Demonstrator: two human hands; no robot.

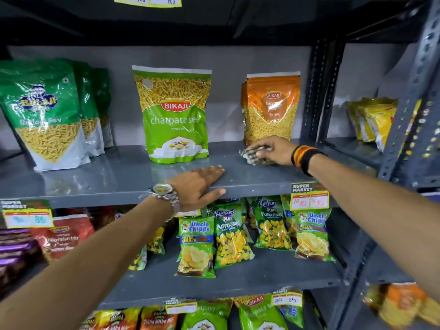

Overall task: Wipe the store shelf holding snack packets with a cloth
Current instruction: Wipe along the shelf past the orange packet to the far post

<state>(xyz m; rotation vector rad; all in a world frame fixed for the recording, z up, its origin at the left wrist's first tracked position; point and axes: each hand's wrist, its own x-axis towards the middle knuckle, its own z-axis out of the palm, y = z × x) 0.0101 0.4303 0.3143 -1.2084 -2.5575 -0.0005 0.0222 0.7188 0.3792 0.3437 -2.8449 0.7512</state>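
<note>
A grey metal shelf (119, 177) runs across the middle of the view. My right hand (273, 150) presses a crumpled patterned cloth (250, 156) onto the shelf, just in front of the orange Bikaji packets (271, 108). A light green chatpata sev packet (175, 115) stands upright at the centre. Dark green sev packets (47, 115) stand in a row at the left. My left hand (198, 186) lies flat on the shelf's front edge, fingers on top and thumb over the lip, holding nothing.
Small chips and puffcorn packets (228, 236) hang on the shelf below, with price tags (309, 196) clipped to the front edge. A slotted steel upright (412, 91) stands at the right, with yellow packets (373, 120) on the neighbouring rack. Another shelf closes the space overhead.
</note>
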